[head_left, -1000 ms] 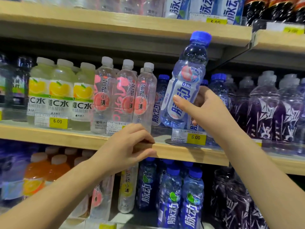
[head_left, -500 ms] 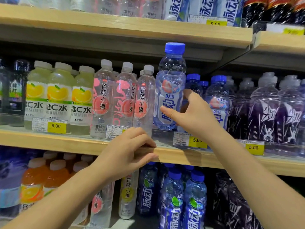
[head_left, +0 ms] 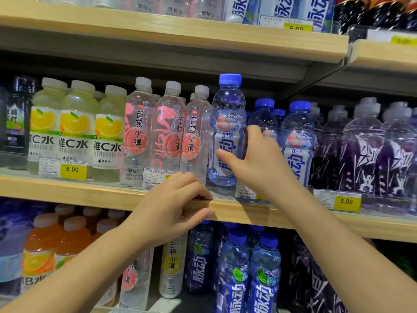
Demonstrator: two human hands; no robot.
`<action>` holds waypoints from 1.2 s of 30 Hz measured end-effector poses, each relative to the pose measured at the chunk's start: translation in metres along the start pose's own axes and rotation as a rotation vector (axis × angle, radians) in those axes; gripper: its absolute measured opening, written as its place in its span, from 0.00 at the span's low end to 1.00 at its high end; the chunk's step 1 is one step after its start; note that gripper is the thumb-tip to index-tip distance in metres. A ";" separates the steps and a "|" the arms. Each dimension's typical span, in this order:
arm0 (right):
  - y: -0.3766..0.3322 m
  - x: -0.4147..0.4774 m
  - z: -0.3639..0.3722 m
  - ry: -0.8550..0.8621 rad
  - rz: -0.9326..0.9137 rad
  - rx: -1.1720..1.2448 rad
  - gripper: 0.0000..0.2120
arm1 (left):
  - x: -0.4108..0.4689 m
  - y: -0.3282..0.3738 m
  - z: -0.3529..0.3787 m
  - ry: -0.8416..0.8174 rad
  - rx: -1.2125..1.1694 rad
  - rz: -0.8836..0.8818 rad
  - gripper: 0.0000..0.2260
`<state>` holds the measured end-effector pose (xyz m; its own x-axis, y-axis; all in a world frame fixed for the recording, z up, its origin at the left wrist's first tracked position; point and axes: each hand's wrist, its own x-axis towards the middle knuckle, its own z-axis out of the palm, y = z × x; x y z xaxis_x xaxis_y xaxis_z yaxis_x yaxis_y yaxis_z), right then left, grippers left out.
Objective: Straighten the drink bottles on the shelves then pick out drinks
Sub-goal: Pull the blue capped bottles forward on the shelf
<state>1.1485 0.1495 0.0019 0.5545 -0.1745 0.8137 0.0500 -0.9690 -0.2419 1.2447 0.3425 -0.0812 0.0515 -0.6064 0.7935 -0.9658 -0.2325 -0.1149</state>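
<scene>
Gripping the blue-cap bottle (head_left: 228, 123) with the right hand (head_left: 259, 163), upright at the front of the middle shelf (head_left: 67, 190) (just beside the peach waters (head_left: 169, 132)). Clutching that shelf's edge with the left hand (head_left: 171, 206).

The person's two arms are bare along all of their visible length, from the lower edge of the view to the fingertips. The left forearm (head_left: 79, 272) is slim and smooth, narrowing to a slender wrist before the left hand (head_left: 171, 208). The right forearm (head_left: 338, 240) is likewise bare and smooth, and ends in the right hand (head_left: 261, 163). The fingers (head_left: 196, 190) are slim, and the thumbnail (head_left: 220, 154) of the right hand is plain, rounded and trimmed short.
</scene>
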 end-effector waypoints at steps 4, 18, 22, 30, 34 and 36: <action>-0.005 0.004 -0.003 -0.041 0.045 -0.041 0.23 | 0.000 0.002 0.000 -0.009 0.020 -0.006 0.13; -0.012 -0.003 -0.001 -0.032 0.115 -0.015 0.25 | -0.001 0.002 0.000 -0.021 0.045 -0.005 0.12; -0.013 -0.009 0.002 0.012 0.128 -0.055 0.23 | -0.001 0.002 0.000 -0.027 0.055 -0.004 0.12; -0.017 -0.011 -0.001 0.066 0.142 -0.067 0.26 | -0.001 0.004 -0.001 -0.030 0.048 -0.010 0.12; -0.013 -0.013 0.000 0.055 0.158 -0.097 0.20 | -0.002 0.006 -0.003 -0.034 0.054 -0.021 0.12; -0.010 -0.014 0.001 0.046 0.153 -0.095 0.16 | -0.002 0.007 -0.003 -0.035 0.053 -0.025 0.12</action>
<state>1.1410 0.1614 -0.0072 0.5111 -0.3273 0.7948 -0.1124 -0.9422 -0.3157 1.2373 0.3445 -0.0817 0.0848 -0.6260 0.7752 -0.9494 -0.2869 -0.1278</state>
